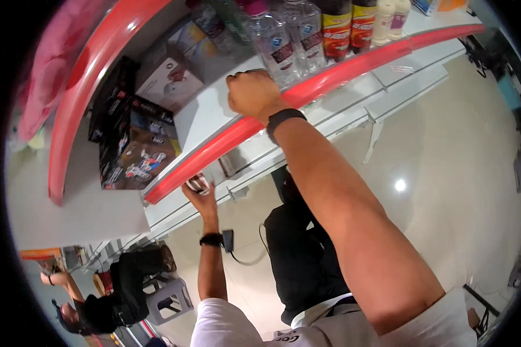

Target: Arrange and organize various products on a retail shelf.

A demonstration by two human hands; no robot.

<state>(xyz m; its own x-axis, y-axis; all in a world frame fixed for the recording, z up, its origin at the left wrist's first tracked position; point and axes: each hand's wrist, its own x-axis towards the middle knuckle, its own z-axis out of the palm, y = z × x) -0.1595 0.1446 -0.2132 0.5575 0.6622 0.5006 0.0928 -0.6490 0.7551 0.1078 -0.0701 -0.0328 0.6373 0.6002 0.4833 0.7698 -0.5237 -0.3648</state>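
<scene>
Below the red-edged shelf (214, 155), my left hand (205, 203) is closed around a small red-and-white object (198, 184); its kind is hard to tell, as fingers and the shelf edge cover part of it. My right hand (253, 94) reaches over the red edge onto the shelf top, its fingers curled. Whatever those fingers hold, if anything, is hidden behind the hand. Just right of it stand clear plastic bottles (279, 49), one with a pink cap. To its left sits a white box (171, 84) with a picture on it.
Dark bottles with red-and-yellow labels (336, 29) and cream bottles (383, 20) stand farther right. A toy motorcycle box (139, 153) sits at the shelf's left end. A lower white shelf (353, 115) juts out underneath. Another person (107, 289) sits near a grey stool (173, 301) at lower left.
</scene>
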